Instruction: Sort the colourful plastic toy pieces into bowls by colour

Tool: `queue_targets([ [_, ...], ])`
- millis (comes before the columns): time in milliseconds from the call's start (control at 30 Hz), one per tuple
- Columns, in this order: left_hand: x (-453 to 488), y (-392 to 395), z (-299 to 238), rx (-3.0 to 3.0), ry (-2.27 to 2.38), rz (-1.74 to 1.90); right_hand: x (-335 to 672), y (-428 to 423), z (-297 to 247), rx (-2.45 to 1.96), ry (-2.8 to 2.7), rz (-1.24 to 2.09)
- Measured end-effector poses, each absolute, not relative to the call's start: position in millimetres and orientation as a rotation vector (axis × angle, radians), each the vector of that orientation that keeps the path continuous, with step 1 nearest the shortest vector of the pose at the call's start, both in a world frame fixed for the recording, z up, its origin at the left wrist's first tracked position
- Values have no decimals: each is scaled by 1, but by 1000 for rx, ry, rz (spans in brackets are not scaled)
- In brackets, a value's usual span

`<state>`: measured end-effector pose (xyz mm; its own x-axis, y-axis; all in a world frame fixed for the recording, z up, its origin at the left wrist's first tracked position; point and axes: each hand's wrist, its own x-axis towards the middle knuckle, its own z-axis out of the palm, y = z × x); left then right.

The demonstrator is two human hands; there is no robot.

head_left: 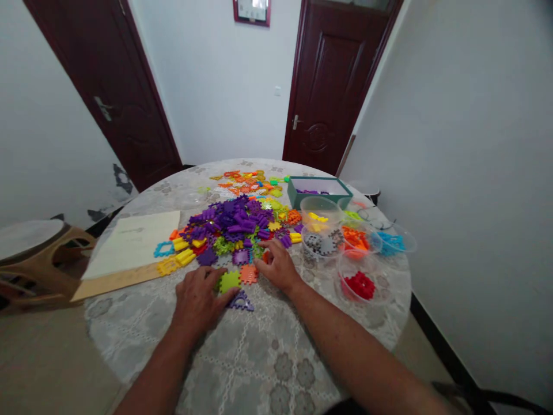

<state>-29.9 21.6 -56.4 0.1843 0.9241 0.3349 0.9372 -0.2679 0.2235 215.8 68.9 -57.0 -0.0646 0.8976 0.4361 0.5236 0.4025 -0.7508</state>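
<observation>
On the table a lime-green toothed square building piece [230,281] lies edge to edge with an orange toothed square piece [249,274]. My left hand [196,297] rests at the green piece, its thumb and index finger closed about the left and lower edges. My right hand [279,268] is beside the orange piece, thumb near its upper right corner, index finger stretched apart toward the heap. Whether the thumb touches the piece is too small to tell. Just below the green one lies a purple triangular piece [242,301]. Past both hands rises a heap of mostly purple pieces [235,219].
Clear round tubs at the right hold red pieces [359,285], blue pieces [390,243], orange pieces [355,238] and grey pieces [317,244]. A green box [296,199] stands behind them. Pale paper [133,245] and a wooden ruler [118,280] lie left.
</observation>
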Motion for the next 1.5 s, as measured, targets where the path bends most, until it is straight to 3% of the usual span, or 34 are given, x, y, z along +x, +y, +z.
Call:
queue_targets([
  [1500,-21,5,-44,-2480,-1592,-1168,223,77,-72,-1210,-1569,510],
])
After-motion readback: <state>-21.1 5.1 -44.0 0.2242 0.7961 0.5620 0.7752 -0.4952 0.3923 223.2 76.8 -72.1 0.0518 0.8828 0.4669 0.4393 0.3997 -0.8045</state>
